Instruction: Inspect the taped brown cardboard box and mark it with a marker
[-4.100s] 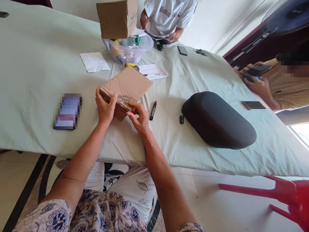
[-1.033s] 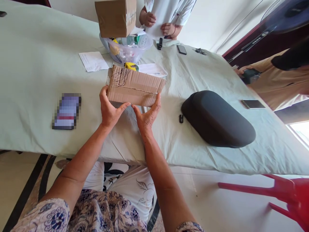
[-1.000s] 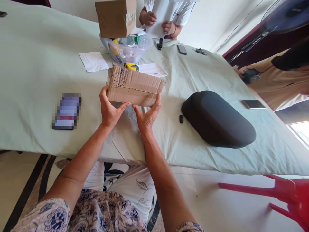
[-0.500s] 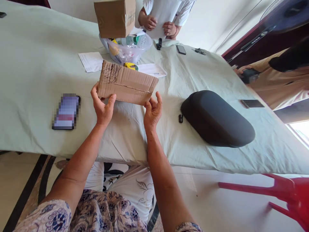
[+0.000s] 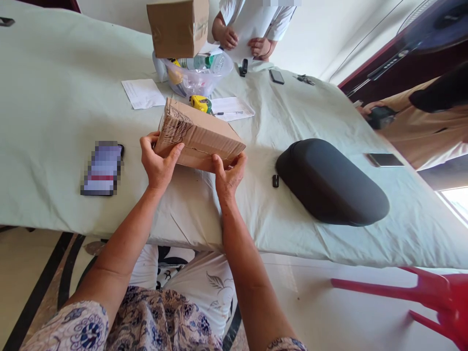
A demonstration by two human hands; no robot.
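A small cardboard box with black scribbles at its left end is held above the cloth-covered table, tilted down toward the right. My left hand grips its left end, thumb on the near side. On the right end, my right hand holds it with the thumb against the near face; the other fingers are partly hidden behind it. Just beyond the box lie a yellow tape measure and a white paper with a pen on it.
A clear plastic basin holds a bottle and other items, with a larger cardboard box above it. A phone lies left, a black case right. Across the table stands a person; another person's hand holds something dark.
The box has turned in my hands, so its top face now shows along with the near side. My right fingers have closed in on its right end.
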